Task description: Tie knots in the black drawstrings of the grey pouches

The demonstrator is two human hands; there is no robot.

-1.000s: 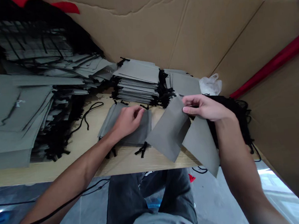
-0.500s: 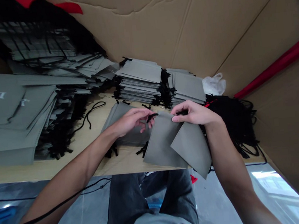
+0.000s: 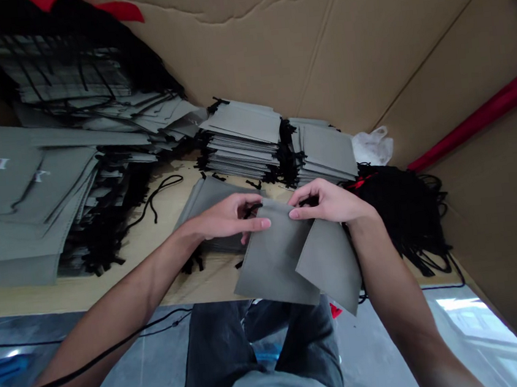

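A: What do the hands have hold of?

B: The left hand (image 3: 231, 216) is nearly closed, its thumb on the upper left corner of a flat grey rectangular piece of fabric-like material (image 3: 274, 253). The right hand (image 3: 326, 202) pinches that piece's other upper corner, thumb in front, fingers curled behind.

A: And the second flat grey piece (image 3: 331, 263)?

B: It hangs tilted below the right hand; I can't tell how the fingers grip it.

A: Where is all this?

B: In front of the body, at the near edge of the pale wooden table (image 3: 166, 283). A low stack of grey pieces (image 3: 197, 205) lies partly under the left hand.

A: To the right?

B: A heap of black cords (image 3: 399, 209), just beside the right wrist.
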